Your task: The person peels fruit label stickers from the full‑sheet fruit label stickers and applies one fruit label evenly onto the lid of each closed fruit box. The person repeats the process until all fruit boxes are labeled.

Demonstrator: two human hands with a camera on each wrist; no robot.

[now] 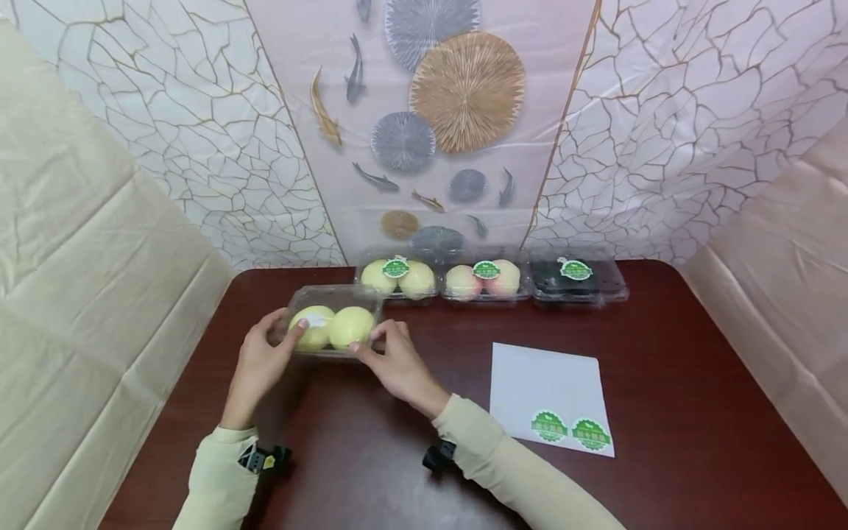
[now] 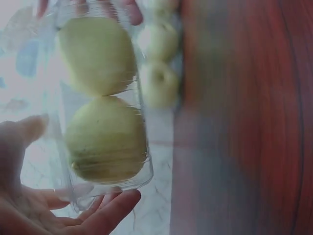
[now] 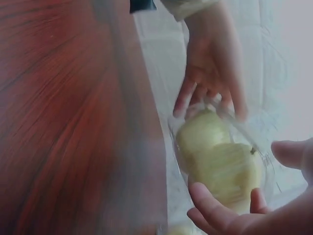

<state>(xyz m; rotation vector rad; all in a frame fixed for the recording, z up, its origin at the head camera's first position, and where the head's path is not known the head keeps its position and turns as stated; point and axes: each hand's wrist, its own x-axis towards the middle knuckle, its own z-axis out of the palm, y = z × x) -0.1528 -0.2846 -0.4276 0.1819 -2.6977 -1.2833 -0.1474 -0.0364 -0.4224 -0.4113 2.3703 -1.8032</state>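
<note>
Both hands hold a clear plastic fruit box [image 1: 336, 297] at the left of the table, one hand at each end. Two yellow-green, pear-like fruits [image 1: 352, 327] lie side by side inside it. My left hand [image 1: 257, 366] grips the left end, its thumb on the front and its fingers curled under the end in the left wrist view. My right hand [image 1: 405, 368] grips the right end, thumb at the lower front corner. Through the box wall [image 2: 149, 166], the fruits' undersides show in the left wrist view. A whitish patch shows over the left fruit in the head view.
Along the back edge stand a box of yellow-green fruits [image 1: 417, 280], a box of pinkish fruits [image 1: 464, 283] and a box with dark contents [image 1: 546, 278], each with a green round label. A white sheet [image 1: 543, 379] with two green stickers [image 1: 549, 426] lies right of my right hand.
</note>
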